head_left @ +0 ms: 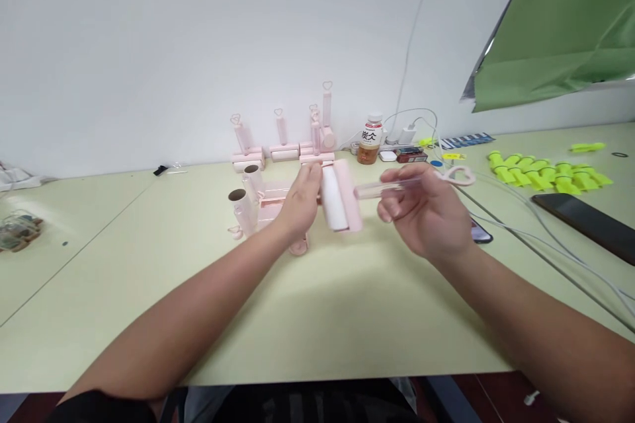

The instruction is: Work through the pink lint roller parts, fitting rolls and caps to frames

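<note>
My left hand (300,201) grips the pink cover and white paper roll of a lint roller (340,201), held above the table. My right hand (426,211) holds the roller's clear pink handle (397,185), which ends in a heart-shaped loop at the right. Just behind my left hand lie loose pink parts (270,205) and two paper rolls with cardboard cores (243,201). Several finished pink lint rollers (285,145) stand upright along the wall.
A drink bottle (370,139), a charger and white cables (496,205) lie at the back right. A dark phone (590,225) and a pile of yellow-green plastic pieces (540,172) are at the right. A green sheet (560,26) hangs top right. The pale green table (322,317) edge is near me.
</note>
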{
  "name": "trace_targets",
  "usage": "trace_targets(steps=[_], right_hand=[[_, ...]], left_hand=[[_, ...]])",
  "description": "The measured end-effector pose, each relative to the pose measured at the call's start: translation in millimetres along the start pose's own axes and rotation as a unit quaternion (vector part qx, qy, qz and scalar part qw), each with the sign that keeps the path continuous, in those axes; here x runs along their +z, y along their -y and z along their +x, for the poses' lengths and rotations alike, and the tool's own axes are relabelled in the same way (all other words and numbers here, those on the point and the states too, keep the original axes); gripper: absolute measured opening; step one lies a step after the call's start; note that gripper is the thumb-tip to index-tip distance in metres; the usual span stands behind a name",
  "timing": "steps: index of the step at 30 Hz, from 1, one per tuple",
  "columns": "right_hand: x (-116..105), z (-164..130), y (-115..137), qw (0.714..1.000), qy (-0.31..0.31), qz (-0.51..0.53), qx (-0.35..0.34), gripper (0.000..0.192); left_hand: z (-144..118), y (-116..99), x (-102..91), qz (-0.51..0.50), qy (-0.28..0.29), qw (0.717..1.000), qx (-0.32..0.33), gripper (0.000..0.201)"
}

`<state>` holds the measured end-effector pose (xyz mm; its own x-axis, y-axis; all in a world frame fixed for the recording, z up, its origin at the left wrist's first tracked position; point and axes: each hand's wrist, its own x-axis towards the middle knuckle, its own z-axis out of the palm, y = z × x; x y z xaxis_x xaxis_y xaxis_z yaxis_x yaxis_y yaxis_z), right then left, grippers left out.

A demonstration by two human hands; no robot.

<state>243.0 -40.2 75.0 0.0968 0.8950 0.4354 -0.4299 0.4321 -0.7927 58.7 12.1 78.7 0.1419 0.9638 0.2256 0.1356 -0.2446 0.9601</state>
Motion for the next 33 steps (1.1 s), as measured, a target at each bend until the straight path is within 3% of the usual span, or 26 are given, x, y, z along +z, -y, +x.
trace_targets(steps=[2,4,7,9,13,17,20,23,28,33], right_hand=[[-13,11,0,0.996,-0.052,-0.027,-0.069,0.022],[-24,20,-3,0.988,-0.102,-0.050,-0.108,0.020],[-33,29,-10,0.978,-0.156,-0.076,-0.116,0.020],[-35,31,-13,0.974,-0.174,-0.088,-0.112,0.020],[-35,31,-11,0.971,-0.182,-0.090,-0.123,0.022],[-31,28,-4,0.972,-0.168,-0.086,-0.143,0.024],[-25,22,-2,0.976,-0.145,-0.092,-0.136,0.025],[-20,16,-5,0.981,-0.120,-0.099,-0.117,0.023],[-21,13,-14,0.988,-0.094,-0.087,-0.082,0.023],[-22,14,-22,0.993,-0.076,-0.078,-0.052,0.030]], left_hand=[[33,1,1.4,0.126,0.027,0.991,0.045,0.041],[64,8,3.5,0.336,0.090,0.936,0.052,0.039],[96,26,11.7,0.399,0.142,0.906,0.028,0.046],[106,36,18.7,0.395,0.169,0.903,0.017,0.052],[110,38,22.8,0.333,0.188,0.924,0.013,0.058],[96,25,9.6,0.209,0.194,0.958,0.012,0.042],[78,22,-2.0,0.030,0.225,0.973,-0.031,0.037],[62,25,-7.8,-0.131,0.239,0.959,-0.084,0.040],[51,30,-2.1,-0.149,0.252,0.951,-0.101,0.049],[46,28,14.0,-0.130,0.300,0.938,-0.112,0.047]])
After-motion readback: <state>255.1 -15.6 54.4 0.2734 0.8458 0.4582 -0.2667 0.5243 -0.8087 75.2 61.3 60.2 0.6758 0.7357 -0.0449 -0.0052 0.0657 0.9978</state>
